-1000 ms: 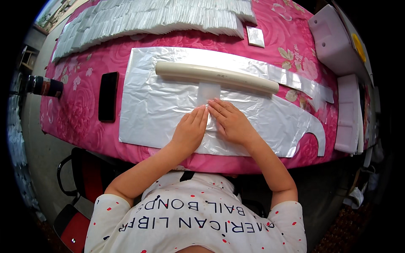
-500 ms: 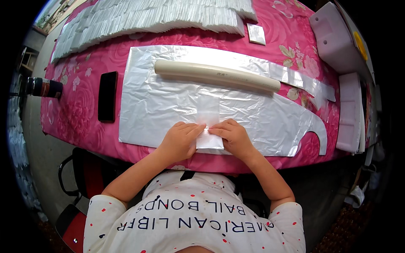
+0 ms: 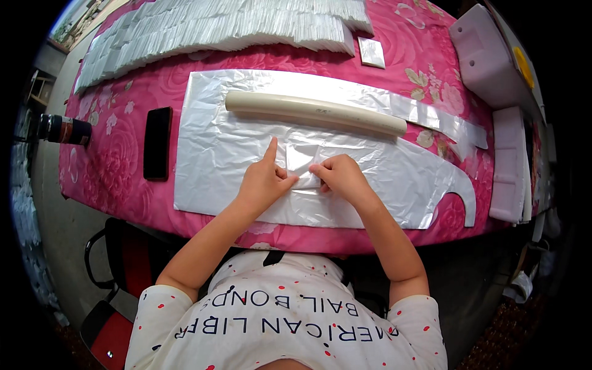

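A small folded square of white plastic bag point(image 3: 302, 158) rests on a flat, crinkled stack of large white plastic bags point(image 3: 216, 166) with handle straps at the right. My right hand point(image 3: 344, 175) pinches the square's right edge between thumb and fingers. On its other side is my left hand point(image 3: 264, 180), the index finger stretched out away from me and the thumb touching the square's near left corner. Its remaining fingers are partly hidden. Beyond both hands, a long beige tube point(image 3: 314, 112) lies across the large bags.
Rows of folded white packets point(image 3: 216, 31) fill the far side of the pink floral tablecloth point(image 3: 117, 154). One separate packet point(image 3: 371, 52) lies beside them. A black phone point(image 3: 158, 143) and a dark jar point(image 3: 65, 129) are at left. White foam boxes point(image 3: 509, 163) stand at right.
The small folded square has shifted away from me and now lies flatter and wider. My left hand has opened, its index finger extending forward. My right hand has moved slightly farther forward and right.
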`<action>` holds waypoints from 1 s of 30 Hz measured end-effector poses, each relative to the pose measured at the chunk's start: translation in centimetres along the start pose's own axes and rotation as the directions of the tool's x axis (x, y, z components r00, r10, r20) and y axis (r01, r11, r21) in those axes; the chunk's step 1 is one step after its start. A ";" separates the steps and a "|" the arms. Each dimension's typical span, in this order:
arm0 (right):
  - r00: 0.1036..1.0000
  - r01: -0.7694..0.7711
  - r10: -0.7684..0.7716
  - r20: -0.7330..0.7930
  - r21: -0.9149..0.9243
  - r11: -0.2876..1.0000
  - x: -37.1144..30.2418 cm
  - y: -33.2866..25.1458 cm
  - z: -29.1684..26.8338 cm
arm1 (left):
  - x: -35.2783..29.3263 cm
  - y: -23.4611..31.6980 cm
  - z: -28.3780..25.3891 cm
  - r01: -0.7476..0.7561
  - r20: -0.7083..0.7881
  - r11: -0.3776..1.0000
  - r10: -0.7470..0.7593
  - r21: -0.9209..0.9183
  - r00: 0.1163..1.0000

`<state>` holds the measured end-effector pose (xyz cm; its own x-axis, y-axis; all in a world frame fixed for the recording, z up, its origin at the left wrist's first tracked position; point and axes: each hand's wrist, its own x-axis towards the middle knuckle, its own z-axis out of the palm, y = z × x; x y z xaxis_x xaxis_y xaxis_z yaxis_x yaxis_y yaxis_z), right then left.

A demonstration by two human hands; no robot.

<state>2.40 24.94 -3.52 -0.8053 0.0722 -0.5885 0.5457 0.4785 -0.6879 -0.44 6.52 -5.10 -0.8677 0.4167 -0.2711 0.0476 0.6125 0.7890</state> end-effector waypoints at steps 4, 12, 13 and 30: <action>1.000 -0.020 0.020 -0.017 0.009 1.000 0.1 0.1 0.2 | -0.6 1.3 -0.6 0.019 0.047 1.000 -0.020 0.020 0.999; 0.993 0.050 -0.060 -0.103 -0.091 0.995 0.1 0.6 1.0 | -0.5 0.2 3.5 -0.500 0.055 0.711 0.549 0.494 0.834; 0.990 0.056 -0.070 -0.122 -0.115 0.992 0.1 0.6 1.1 | -0.5 -0.3 4.0 -0.481 0.051 0.717 0.531 0.505 0.846; 0.666 0.488 -0.723 -0.184 -0.625 0.609 -2.2 -0.1 1.7 | -5.9 -3.2 0.2 -0.428 -0.121 0.902 0.420 -0.049 0.899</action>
<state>4.51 23.22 -2.85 -0.9735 -0.1364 0.1838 -0.2057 0.8735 -0.4411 4.65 2.27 -6.15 -0.8204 0.5506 0.1542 0.3899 0.3415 0.8552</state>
